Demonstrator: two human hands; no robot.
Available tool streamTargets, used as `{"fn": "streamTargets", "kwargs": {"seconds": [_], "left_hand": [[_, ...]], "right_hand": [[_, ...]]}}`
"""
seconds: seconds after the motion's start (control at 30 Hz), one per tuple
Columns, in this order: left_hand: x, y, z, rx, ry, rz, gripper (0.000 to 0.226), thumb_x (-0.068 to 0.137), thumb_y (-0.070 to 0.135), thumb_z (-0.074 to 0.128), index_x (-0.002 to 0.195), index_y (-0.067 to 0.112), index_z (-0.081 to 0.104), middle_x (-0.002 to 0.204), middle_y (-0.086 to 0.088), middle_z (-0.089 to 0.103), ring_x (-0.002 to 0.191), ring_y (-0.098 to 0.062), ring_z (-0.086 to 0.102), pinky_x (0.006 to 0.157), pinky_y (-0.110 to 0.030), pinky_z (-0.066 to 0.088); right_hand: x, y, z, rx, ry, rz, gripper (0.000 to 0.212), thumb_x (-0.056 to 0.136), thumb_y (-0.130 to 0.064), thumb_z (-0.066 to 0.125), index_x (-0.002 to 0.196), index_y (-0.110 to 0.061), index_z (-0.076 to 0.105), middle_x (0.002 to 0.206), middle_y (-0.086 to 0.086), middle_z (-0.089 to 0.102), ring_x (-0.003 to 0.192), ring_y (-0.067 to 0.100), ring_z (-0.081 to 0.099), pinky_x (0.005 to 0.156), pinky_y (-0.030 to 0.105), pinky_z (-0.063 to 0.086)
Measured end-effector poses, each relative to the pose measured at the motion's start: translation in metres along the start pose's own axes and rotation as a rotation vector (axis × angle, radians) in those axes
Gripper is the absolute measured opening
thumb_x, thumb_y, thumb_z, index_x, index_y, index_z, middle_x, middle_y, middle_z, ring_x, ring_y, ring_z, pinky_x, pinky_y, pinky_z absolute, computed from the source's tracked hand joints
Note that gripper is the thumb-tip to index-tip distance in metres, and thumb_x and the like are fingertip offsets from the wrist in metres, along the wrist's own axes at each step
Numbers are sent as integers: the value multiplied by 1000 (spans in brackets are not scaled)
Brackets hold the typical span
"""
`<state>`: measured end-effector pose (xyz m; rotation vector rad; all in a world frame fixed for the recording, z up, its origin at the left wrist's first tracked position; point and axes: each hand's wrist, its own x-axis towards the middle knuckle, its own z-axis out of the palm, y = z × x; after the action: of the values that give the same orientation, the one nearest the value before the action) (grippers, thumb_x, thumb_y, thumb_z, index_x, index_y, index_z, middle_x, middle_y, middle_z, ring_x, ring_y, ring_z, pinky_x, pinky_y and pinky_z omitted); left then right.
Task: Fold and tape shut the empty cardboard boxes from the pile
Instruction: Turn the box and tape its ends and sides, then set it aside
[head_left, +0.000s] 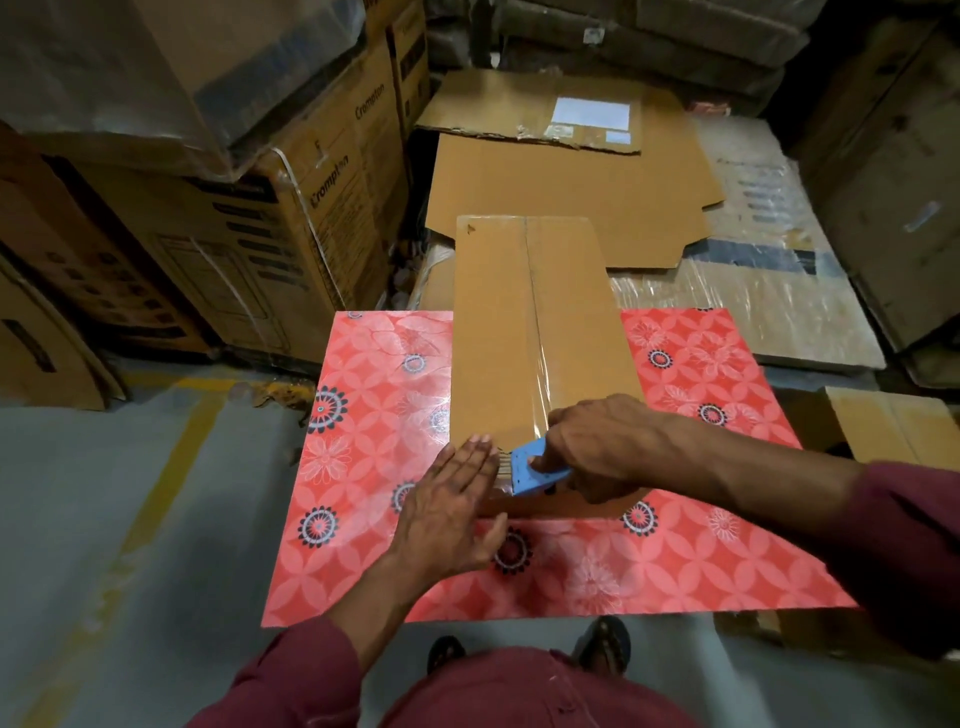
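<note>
Cardboard on all sides. Stacked printed cartons (291, 208), some under plastic wrap, fill the far left; darker wrapped cartons (883, 171) rise at far right. Between them, at the far side, flattened cardboard sheets (566, 202) lie piled, the topmost (550, 111) bearing white labels. A plastic-wrapped bundle (769, 291) lies under and to the right of that pile.

Grey concrete floor (104, 493) at left, with a yellow painted line (171, 467) running near to far.

A table with a red floral cover (374, 415) sits centre. On it stands the cardboard box (493, 322), long axis running near to far, its far end overhanging the table's far edge toward the flat sheets. Its top flaps are folded shut; a strip of clear tape (537, 353) runs along the centre seam.

At near right, beside the table, an open carton (893, 421), partly hidden by the right forearm.

Maroon sleeves (909, 530) on both arms; sandalled feet (605, 644) show below the table's near edge.

Left hand (452, 504): fingers straight and together, palm pressed flat against the box's near-left corner, thumb down the near face.

Right hand (597, 447): fingers curled round a blue tape dispenser (535, 467), held at the box's near edge on the seam. The hand covers most of the dispenser, and the roll cannot be seen.
</note>
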<state>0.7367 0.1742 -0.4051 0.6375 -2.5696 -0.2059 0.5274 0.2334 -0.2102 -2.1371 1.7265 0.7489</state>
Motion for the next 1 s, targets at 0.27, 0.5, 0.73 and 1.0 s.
{"fn": "streamTargets", "kwargs": {"seconds": [0.27,0.5,0.73,1.0], "left_hand": [[-2,-3,5,2,-12,14,81,80,43,72,150,5,54,160,-13,45,150,-25,41,119,-48,40],[-3,-1,8,-18,23,4,84,78,39,75,150,3,53,160,-14,45,151,-25,40,120,-48,38],[13,20,0,57,6,-59,76,81,54,65,138,3,65,150,-15,57,142,-30,52,119,-51,38],[99,85,40,-46,-267,324,91,92,65,59,156,3,43,165,-14,36,154,-26,34,126,-48,27]], "right_hand": [[-21,32,8,33,-39,31,44,92,-46,61,136,-48,59,121,-5,65,109,28,66,70,32,49],[-69,91,36,37,-209,181,46,92,-45,63,135,-57,55,123,-8,66,109,23,67,80,34,56],[-71,109,57,49,-167,169,49,87,-34,67,134,-47,61,120,-7,67,102,26,68,79,38,57],[-76,136,94,111,-41,57,62,82,-31,65,139,-55,54,108,-10,67,93,24,65,73,43,57]]}}
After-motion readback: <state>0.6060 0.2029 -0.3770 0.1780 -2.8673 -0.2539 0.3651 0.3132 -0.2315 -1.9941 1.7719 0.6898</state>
